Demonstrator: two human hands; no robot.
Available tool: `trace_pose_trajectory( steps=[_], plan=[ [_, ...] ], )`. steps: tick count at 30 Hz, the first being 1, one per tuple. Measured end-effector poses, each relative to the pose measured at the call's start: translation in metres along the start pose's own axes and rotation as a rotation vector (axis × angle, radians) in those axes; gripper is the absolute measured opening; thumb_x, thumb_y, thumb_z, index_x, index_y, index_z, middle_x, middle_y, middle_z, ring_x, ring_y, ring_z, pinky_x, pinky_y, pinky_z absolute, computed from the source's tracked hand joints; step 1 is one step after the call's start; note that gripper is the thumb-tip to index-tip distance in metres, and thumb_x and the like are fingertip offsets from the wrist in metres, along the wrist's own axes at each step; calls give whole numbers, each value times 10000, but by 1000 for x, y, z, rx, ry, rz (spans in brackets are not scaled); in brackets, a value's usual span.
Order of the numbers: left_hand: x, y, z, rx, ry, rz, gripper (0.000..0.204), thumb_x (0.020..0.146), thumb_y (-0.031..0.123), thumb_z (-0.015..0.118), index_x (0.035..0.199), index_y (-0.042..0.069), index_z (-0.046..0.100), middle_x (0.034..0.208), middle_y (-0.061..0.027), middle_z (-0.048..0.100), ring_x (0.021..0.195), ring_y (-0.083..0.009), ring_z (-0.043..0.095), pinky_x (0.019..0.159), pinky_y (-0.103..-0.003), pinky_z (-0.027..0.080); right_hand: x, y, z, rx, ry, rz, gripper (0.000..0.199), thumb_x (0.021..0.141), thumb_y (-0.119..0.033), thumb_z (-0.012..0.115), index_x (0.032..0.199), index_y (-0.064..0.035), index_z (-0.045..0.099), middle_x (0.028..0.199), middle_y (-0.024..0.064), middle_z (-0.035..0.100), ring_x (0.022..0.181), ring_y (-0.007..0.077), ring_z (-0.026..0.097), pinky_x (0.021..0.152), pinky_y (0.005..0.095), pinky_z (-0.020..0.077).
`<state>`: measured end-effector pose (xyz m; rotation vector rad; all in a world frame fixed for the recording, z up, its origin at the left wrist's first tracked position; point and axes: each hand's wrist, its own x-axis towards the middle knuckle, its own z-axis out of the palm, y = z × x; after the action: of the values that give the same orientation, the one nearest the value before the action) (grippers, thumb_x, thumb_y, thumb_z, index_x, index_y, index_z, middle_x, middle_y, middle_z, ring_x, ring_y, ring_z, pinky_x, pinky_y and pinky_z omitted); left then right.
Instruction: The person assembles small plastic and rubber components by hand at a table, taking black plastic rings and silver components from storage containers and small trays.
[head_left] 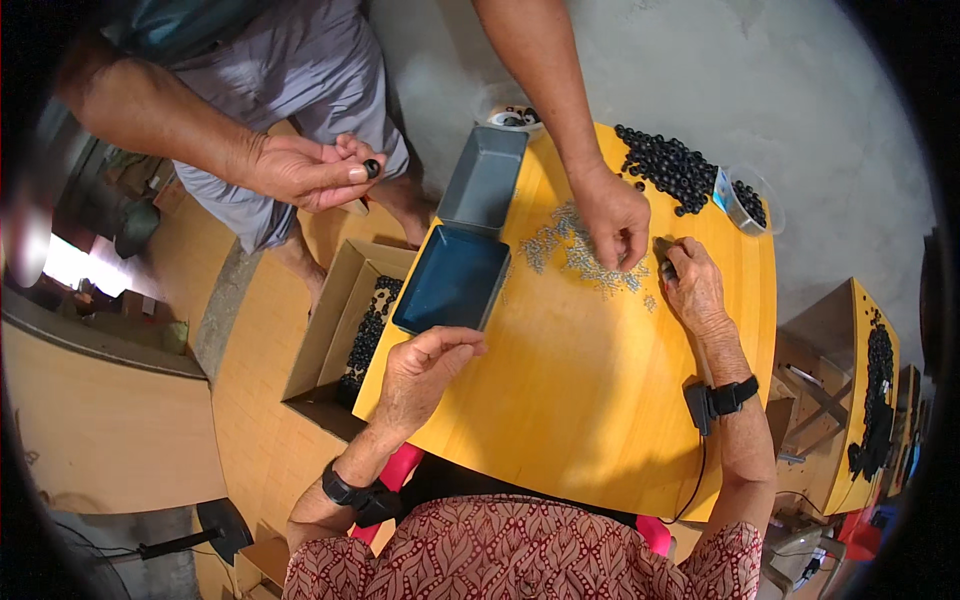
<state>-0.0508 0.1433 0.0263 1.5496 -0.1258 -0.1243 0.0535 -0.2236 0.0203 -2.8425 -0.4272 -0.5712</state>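
Observation:
My left hand (428,372) is over the table's left edge, just below the blue tray (455,280). Its thumb and fingers are pressed together, and whatever they pinch is hidden. On the right, my right hand (697,287) rests on the table with its fingers curled round a small dark piece (667,268), only partly visible. Between the hands and farther off lies a scattered heap of small silver metal pieces (585,258), like screws. A co-worker's right hand (612,220) reaches into that heap. The co-worker's left hand (315,173) holds a black round piece (372,168) with a hole.
A grey tray (485,175) stands behind the blue one. Black round pieces (670,170) are piled at the table's far right, beside a clear tub (748,205) of more. Another tub (510,112) is at the back. Left of the table, a cardboard box (330,330) holds black pieces.

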Motion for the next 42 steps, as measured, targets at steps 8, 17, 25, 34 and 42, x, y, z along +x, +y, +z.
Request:
trace_pose_trajectory(
  steps=[8, 17, 25, 34, 42],
  plan=[
    [-4, 4, 3, 26, -27, -5, 181, 923, -29, 570, 1085, -13, 646, 984, -67, 683, 939, -126, 639, 855, -229, 499, -2, -3, -7, 61, -31, 57, 276, 772, 0, 645, 1045, -26, 664, 1003, 149, 603, 926, 339, 618, 794, 406, 532],
    [2, -1, 13, 69, -64, -18, 176, 930, -23, 560, 1085, -16, 645, 986, -76, 679, 948, -137, 642, 871, -244, 504, -11, -16, -23, 83, 41, 1, 136, 747, -4, 651, 874, 37, 621, 933, 180, 582, 848, 366, 602, 729, 407, 518],
    [-3, -3, 16, 52, -70, -30, 171, 924, -15, 574, 1079, -9, 646, 990, -61, 674, 942, -127, 635, 853, -235, 497, -23, -17, -34, 141, 28, 4, 108, 732, -20, 648, 824, 12, 601, 861, 163, 569, 846, 359, 584, 720, 428, 498],
    [-7, -8, 22, 89, -90, -62, 166, 934, 71, 597, 1063, -17, 653, 962, -67, 691, 913, -115, 644, 824, -238, 507, -33, 6, -13, 205, 43, 101, 106, 744, 33, 648, 837, 67, 609, 911, 191, 580, 860, 383, 579, 735, 419, 498],
    [-2, -15, 24, -21, -126, -84, 190, 950, 72, 574, 1099, -19, 649, 999, -69, 684, 939, -122, 632, 868, -237, 496, -36, 12, -8, 132, 64, 43, 123, 730, 59, 634, 850, 86, 621, 950, 200, 590, 889, 384, 576, 762, 427, 495]
  ],
)
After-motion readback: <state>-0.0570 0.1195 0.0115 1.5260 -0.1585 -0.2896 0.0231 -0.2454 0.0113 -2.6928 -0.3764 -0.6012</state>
